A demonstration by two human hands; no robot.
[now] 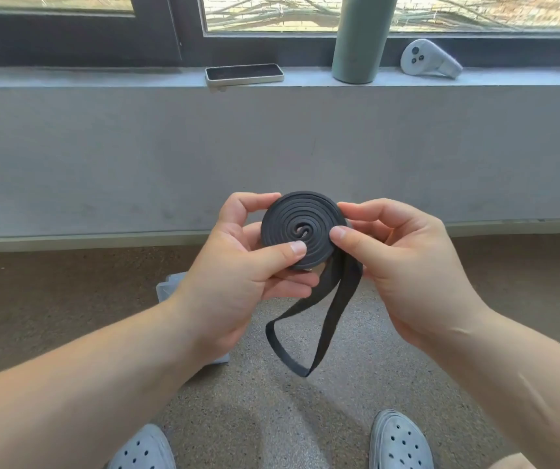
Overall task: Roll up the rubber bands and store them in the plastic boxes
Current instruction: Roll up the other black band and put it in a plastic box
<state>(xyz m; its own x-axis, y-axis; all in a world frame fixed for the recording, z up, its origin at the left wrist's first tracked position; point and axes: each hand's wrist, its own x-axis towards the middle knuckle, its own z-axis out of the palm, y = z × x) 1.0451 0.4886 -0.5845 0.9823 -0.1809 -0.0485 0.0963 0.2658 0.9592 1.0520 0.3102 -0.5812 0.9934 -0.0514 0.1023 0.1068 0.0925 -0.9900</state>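
A black rubber band [302, 228] is wound into a flat spiral coil held in the air in front of me. Its unrolled tail hangs down as a loop toward the floor. My left hand [248, 269] grips the coil from the left, thumb pressed on its face. My right hand [403, 262] pinches the coil's right side, thumb on the face and fingers behind. A clear plastic box [166, 289] lies on the floor under my left forearm, mostly hidden.
A grey low wall rises ahead, topped by a window sill with a phone [244, 74], a green bottle [359, 38] and a grey controller [430, 59]. My two grey clogs [400, 441] stand on the speckled floor below.
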